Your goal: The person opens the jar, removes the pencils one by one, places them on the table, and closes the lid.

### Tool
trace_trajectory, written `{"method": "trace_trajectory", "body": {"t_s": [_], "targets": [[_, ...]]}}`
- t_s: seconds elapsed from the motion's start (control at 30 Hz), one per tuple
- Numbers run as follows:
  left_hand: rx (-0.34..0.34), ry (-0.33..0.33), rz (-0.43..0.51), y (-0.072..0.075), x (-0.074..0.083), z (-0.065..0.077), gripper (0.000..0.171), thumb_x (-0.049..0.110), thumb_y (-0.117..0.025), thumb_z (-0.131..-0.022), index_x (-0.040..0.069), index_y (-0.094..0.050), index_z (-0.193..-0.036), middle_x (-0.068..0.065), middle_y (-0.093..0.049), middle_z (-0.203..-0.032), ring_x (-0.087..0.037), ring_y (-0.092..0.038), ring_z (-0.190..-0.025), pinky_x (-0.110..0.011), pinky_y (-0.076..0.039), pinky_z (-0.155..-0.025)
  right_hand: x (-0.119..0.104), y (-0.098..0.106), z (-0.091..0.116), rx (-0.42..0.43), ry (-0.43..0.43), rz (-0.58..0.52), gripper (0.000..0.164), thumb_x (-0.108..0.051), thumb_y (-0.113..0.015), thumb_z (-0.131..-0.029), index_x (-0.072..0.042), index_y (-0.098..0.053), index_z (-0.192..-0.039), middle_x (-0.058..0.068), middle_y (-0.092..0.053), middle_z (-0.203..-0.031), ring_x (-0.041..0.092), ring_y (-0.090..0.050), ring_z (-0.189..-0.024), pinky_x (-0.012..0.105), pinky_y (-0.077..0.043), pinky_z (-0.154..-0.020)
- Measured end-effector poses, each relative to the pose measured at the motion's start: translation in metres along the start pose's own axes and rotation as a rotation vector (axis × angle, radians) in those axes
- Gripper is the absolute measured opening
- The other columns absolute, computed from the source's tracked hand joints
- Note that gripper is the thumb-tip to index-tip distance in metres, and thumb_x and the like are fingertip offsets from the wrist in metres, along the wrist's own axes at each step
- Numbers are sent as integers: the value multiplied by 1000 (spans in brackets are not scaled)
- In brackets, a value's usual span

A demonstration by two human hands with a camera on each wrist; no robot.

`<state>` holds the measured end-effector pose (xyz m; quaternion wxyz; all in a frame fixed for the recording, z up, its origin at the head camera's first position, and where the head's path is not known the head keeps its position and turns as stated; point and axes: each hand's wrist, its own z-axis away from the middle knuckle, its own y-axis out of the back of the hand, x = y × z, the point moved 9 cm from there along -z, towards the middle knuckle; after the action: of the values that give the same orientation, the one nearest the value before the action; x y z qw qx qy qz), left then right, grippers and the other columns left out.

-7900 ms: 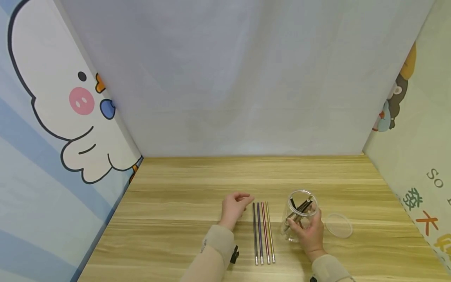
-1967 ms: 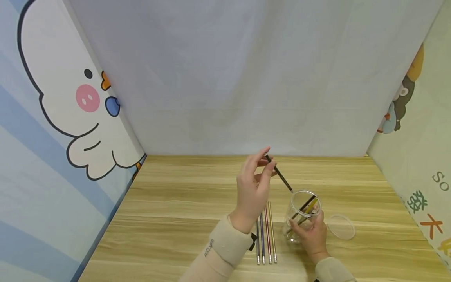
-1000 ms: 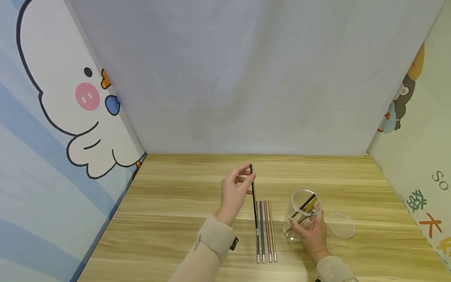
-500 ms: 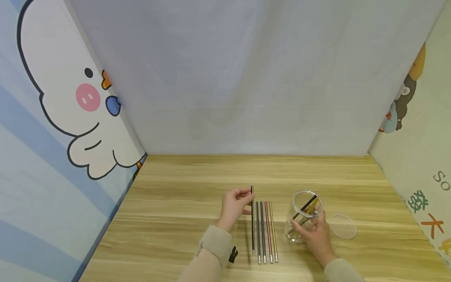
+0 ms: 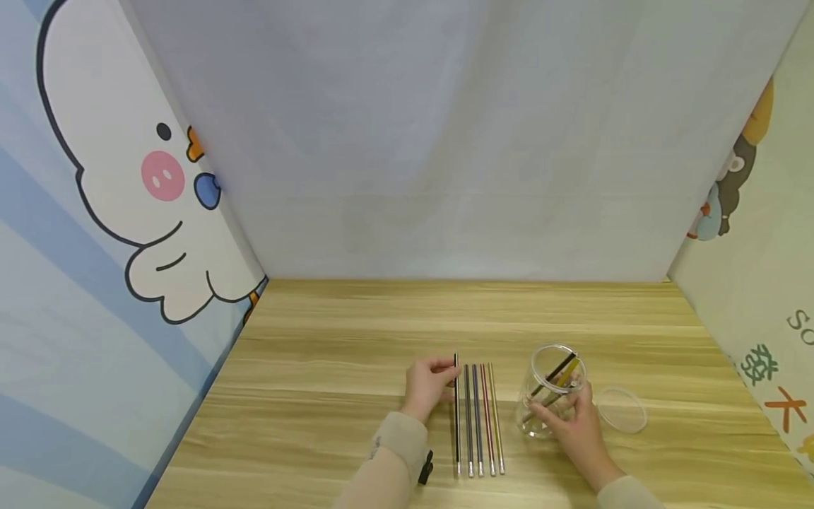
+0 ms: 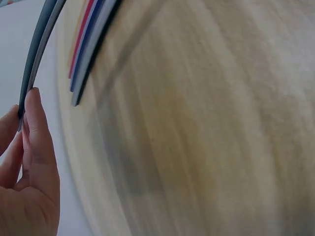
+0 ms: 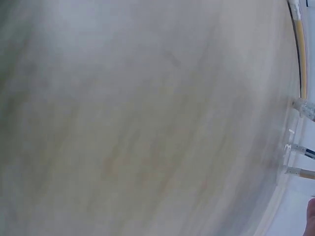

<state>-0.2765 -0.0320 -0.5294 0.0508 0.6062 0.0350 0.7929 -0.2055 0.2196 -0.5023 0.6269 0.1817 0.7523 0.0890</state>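
My left hand (image 5: 425, 387) pinches a black pencil (image 5: 457, 431) near its far end, at the left of a row of pencils. In the left wrist view, thumb and fingers hold that pencil (image 6: 35, 54) above the table. Beside it lie a dark grey pencil (image 5: 469, 424), a blue pencil (image 5: 478, 424), a red pencil (image 5: 489, 424) and a yellow pencil (image 5: 497, 424), eraser ends toward me. My right hand (image 5: 577, 430) grips a clear jar (image 5: 526, 416) with a few pencils (image 5: 563, 375) leaning inside. The right wrist view shows eraser ends (image 7: 298, 172) at its right edge.
A clear round lid (image 5: 623, 410) lies on the wooden table (image 5: 331, 353) right of the jar. A pale curtain (image 5: 407, 141) stands behind the table. Printed cartoon panels flank it, one on the left (image 5: 102, 141) and one on the right (image 5: 750, 283).
My left hand has taken the black pencil from the jar, carried it left and lowered it beside the row. The right hand keeps its grip on the jar.
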Motion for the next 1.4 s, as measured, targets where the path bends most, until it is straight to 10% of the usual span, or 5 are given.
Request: {"method": "trace_trajectory", "body": {"t_s": [0.13,0.63,0.9,1.13,1.4], "targets": [[9,5,-26,-1,-6,-4,26,7,-72,-89,-4,-69,-113,-10,-70,-91,-14,-64,-69,-34,-63,-60,2,0,1,-19,-2,-22,79,-3,-75,-82,3,-26,-144,34,-49,-137,6,-40,-128,82,-18,-106],[19,36,-79,-8,-16,-12,22,5,-73,-87,-3,-69,-107,-10,-70,-88,-14,-64,-66,-28,-61,-56,-14,7,-1,30,126,-97,85,7,-75,-76,1,-28,-146,-25,-45,-136,-14,-33,-125,82,-8,-109],[17,57,-124,-11,-21,-14,20,5,-74,-86,-1,-71,-104,-8,-69,-86,-15,-64,-68,-27,-61,-55,-23,8,-4,27,153,-109,88,7,-75,-74,3,-27,-147,-13,-45,-139,-9,-36,-125,82,-13,-108],[36,76,-159,-12,-20,-14,18,4,-75,-85,-2,-71,-102,-8,-69,-84,-16,-64,-68,-27,-60,-54,-33,11,-7,58,230,-179,87,4,-74,-76,0,-27,-150,-12,-50,-142,4,-45,-129,21,-28,-109],[53,89,-211,-14,-17,-13,16,3,-75,-85,-2,-70,-100,-8,-69,-82,-16,-64,-67,-26,-59,-51,-42,10,-11,68,357,-249,83,11,-70,-76,6,-27,-147,-1,-52,-142,6,-53,-125,11,-38,-104]]}}
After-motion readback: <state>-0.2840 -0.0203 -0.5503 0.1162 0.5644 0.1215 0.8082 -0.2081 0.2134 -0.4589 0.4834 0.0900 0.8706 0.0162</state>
